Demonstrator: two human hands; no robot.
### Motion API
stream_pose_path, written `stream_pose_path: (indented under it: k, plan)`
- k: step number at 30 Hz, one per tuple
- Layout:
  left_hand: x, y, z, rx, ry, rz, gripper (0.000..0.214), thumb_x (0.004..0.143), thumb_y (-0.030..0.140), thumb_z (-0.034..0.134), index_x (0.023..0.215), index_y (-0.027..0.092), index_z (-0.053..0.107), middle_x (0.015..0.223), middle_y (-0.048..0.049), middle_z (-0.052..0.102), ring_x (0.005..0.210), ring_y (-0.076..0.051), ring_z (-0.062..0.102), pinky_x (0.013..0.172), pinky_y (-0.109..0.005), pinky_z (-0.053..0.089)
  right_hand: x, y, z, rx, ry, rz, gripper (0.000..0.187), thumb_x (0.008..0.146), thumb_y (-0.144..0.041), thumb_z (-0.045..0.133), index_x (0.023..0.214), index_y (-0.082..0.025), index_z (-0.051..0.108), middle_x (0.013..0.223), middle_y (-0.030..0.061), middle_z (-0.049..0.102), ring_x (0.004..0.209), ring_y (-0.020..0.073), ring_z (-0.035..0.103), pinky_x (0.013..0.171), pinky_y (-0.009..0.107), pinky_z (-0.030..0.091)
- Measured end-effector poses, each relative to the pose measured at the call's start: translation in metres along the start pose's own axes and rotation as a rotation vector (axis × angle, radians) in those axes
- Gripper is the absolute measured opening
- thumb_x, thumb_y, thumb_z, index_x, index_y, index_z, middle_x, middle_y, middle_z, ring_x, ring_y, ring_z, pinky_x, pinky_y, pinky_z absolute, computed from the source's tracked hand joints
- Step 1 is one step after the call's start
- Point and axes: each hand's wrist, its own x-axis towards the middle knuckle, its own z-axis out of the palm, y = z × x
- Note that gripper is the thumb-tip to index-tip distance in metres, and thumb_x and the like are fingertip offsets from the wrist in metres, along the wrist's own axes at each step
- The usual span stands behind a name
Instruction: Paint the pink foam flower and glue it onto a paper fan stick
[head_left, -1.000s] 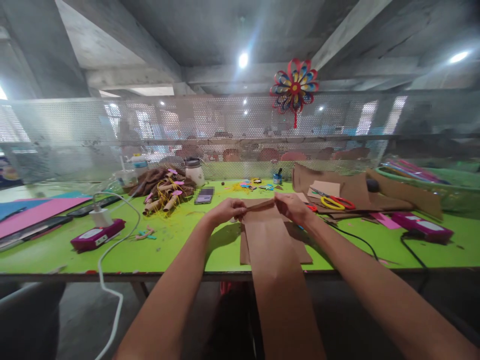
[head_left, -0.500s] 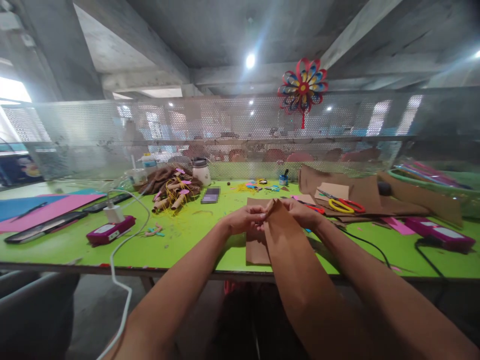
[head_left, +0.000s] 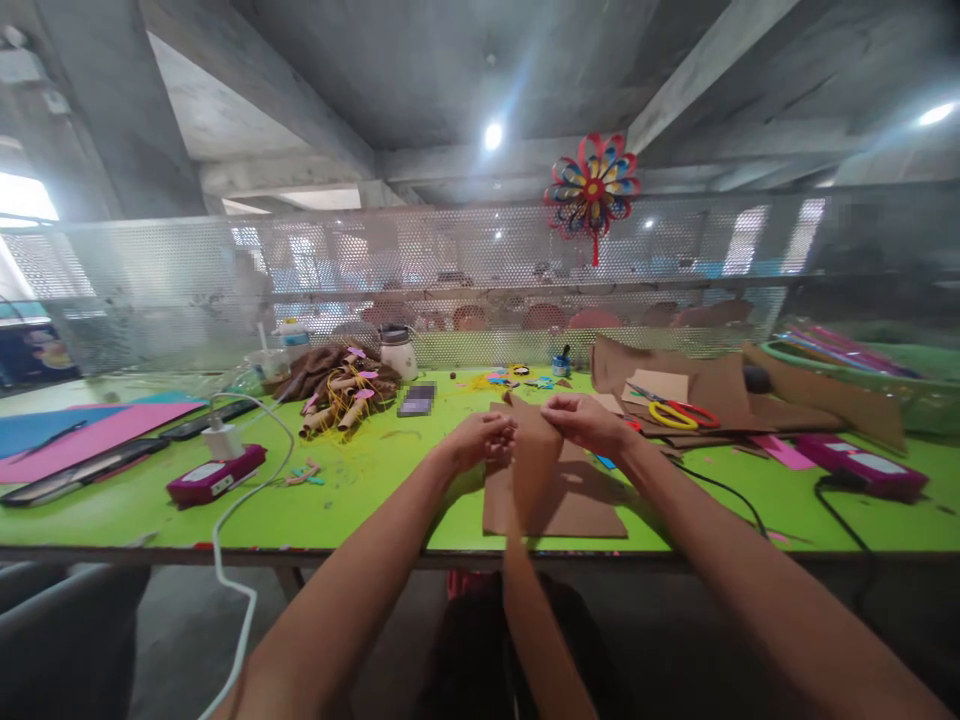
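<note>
The left hand (head_left: pixel 484 440) and right hand (head_left: pixel 586 420) sit close together, each pinching the top end of a long brown paper strip (head_left: pixel 529 470) between fingers and thumb. The strip is drawn narrow between them and runs down over the near edge of the table toward the person. This looks like a lengthwise fold or roll started at the top end; carrying it further would call for both long edges kept level under the fingers. Under the hands a brown sheet (head_left: pixel 577 510) lies flat on the green table (head_left: pixel 337 500). Scissors (head_left: pixel 673 412) lie just right of the right hand, a phone (head_left: pixel 416 400) beyond the left, and a pink box (head_left: pixel 215 475) well to the left.
</note>
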Motion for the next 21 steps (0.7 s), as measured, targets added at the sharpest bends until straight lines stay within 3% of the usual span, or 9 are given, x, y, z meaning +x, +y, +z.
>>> stream_pose_path:
  k: [2,4,8,13,15,17,19,21]
  plan:
    - [0.001,0.002,-0.007,-0.140,0.164,-0.003,0.031,0.076,0.039,0.062,0.090,0.012,0.060,0.076,-0.0049,0.063,0.063,-0.010,0.056,0.059,-0.021,0.042,0.003,0.007,0.001,-0.041,-0.025,0.076,0.030,0.059,-0.035,0.077,0.073,-0.012,0.064,0.065,0.0000,0.057,0.059,0.0083,0.049,0.056,0.021,0.037]
    - [-0.001,0.008,-0.011,-0.221,0.203,0.000,0.034,0.075,0.044,0.061,0.089,0.013,0.061,0.073,-0.0043,0.063,0.064,-0.011,0.057,0.060,-0.023,0.043,0.010,0.011,0.004,-0.055,0.025,0.106,0.031,0.055,-0.034,0.079,0.069,-0.011,0.063,0.059,-0.0020,0.055,0.052,0.0065,0.045,0.051,0.020,0.034]
    - [-0.011,0.023,-0.010,-0.360,-0.017,-0.062,0.051,0.078,0.060,0.049,0.093,0.014,0.064,0.083,-0.0089,0.067,0.078,-0.019,0.061,0.071,-0.030,0.046,0.024,0.007,0.011,0.080,0.211,0.148,0.035,0.045,-0.031,0.082,0.063,-0.014,0.058,0.052,-0.0039,0.053,0.044,0.0059,0.043,0.044,0.021,0.034]
    - [-0.016,0.026,-0.008,-0.410,-0.133,-0.140,0.063,0.075,0.070,0.041,0.092,0.014,0.065,0.082,-0.0102,0.067,0.077,-0.021,0.061,0.070,-0.032,0.046,0.028,0.001,0.010,-0.008,0.141,0.280,0.034,0.045,-0.031,0.081,0.063,-0.015,0.056,0.046,-0.0071,0.048,0.037,0.0038,0.037,0.038,0.019,0.029]
    - [-0.014,0.021,-0.009,-0.321,-0.098,-0.142,0.056,0.072,0.066,0.050,0.090,0.015,0.065,0.081,-0.0088,0.067,0.073,-0.019,0.060,0.066,-0.030,0.045,0.027,0.006,0.007,-0.140,0.055,0.310,0.033,0.048,-0.033,0.079,0.063,-0.014,0.057,0.042,-0.0085,0.044,0.034,0.0023,0.031,0.035,0.018,0.022]
    - [-0.012,0.014,-0.010,-0.096,-0.003,-0.098,0.042,0.067,0.053,0.064,0.084,0.014,0.066,0.074,-0.0061,0.065,0.066,-0.015,0.057,0.061,-0.025,0.042,0.026,0.014,0.004,-0.283,-0.021,0.288,0.032,0.052,-0.037,0.076,0.064,-0.014,0.057,0.041,-0.0086,0.043,0.033,0.0021,0.029,0.034,0.018,0.017]
    - [-0.009,0.010,-0.010,0.206,0.058,-0.017,0.031,0.063,0.040,0.069,0.078,0.012,0.068,0.066,-0.0037,0.063,0.060,-0.012,0.052,0.056,-0.023,0.038,0.025,0.022,0.002,-0.428,-0.071,0.247,0.032,0.057,-0.041,0.072,0.064,-0.014,0.056,0.041,-0.0076,0.045,0.033,0.0035,0.033,0.035,0.018,0.018]
    - [-0.008,0.007,-0.010,0.448,0.041,0.035,0.026,0.064,0.033,0.068,0.078,0.011,0.070,0.061,-0.0023,0.061,0.056,-0.011,0.049,0.054,-0.023,0.036,0.023,0.028,0.002,-0.553,-0.116,0.199,0.031,0.062,-0.044,0.069,0.066,-0.015,0.056,0.043,-0.0065,0.047,0.035,0.0055,0.038,0.036,0.019,0.023]
